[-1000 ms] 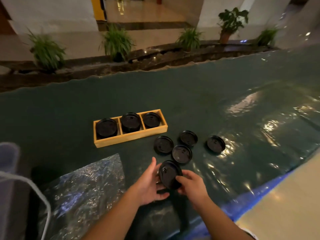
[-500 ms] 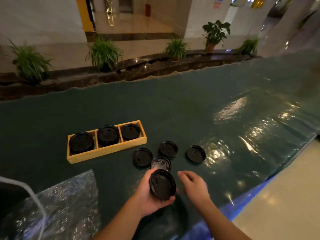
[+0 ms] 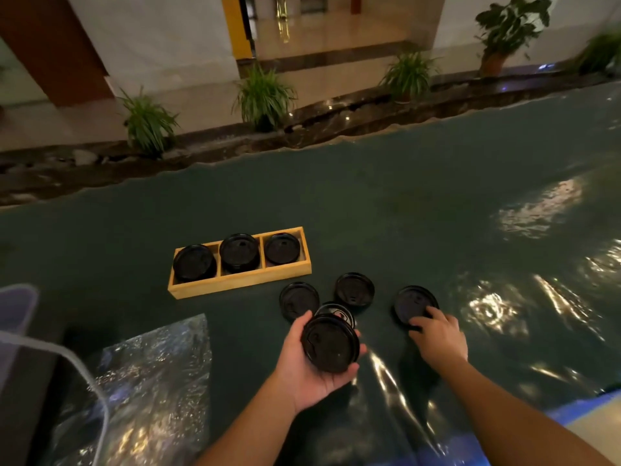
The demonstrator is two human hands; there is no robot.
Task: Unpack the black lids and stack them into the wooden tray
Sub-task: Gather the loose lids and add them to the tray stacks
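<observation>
My left hand (image 3: 304,371) cups a small stack of black lids (image 3: 330,343), tilted toward me, above the dark green table. My right hand (image 3: 438,336) rests with its fingertips on a single black lid (image 3: 411,302) lying flat at the right. Three more lids lie loose between them: one (image 3: 298,300) at the left, one (image 3: 354,289) behind, and one (image 3: 336,311) partly hidden by the held stack. The wooden tray (image 3: 240,282) stands behind and to the left, with black lids stacked in each of its three compartments.
A crumpled clear plastic bag (image 3: 151,381) lies at the near left, beside a pale container edge (image 3: 16,311). The glossy table cover (image 3: 470,230) reflects lights on the right. Potted plants (image 3: 263,95) line the far side beyond the table's edge.
My right hand let go of the lid stack and moved right onto the single lid at the right. My left hand keeps the stack. The view shifted.
</observation>
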